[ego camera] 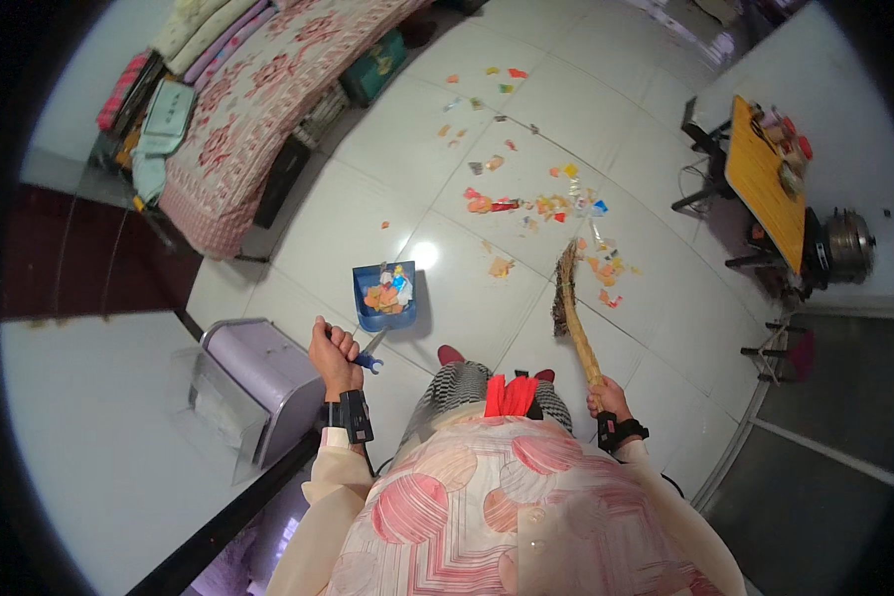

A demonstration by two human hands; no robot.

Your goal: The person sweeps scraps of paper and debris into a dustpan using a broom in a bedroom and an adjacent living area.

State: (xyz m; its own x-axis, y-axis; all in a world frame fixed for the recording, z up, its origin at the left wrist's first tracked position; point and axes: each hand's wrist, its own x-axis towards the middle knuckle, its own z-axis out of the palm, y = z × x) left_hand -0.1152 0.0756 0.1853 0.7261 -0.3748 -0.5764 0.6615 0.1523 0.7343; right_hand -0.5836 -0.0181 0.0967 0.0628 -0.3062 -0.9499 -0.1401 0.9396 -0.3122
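My left hand [335, 356] is closed around the blue-ended handle of a long-handled dustpan [385, 322]. Scraps of orange paper, a bit of blue and some clear wrapping [389, 294] lie inside its blue pan. In my right hand [608, 398] is the stalk of a straw broom [582, 343], its dark bristles pointing away from me. Beside the bristle end lies orange and yellow litter [607, 268]. Farther out, a denser strip of paper scraps and wrappers [551, 206] spreads across the white tile floor [484, 313].
A bed with a flowered cover [268, 97] stands at the upper left, boxes beneath it. At left is a lilac cabinet [268, 365]. Toward the right are a yellow-topped table [763, 182], a metal pot [848, 246] and a small stool [797, 354]. More scraps [518, 73] lie far ahead.
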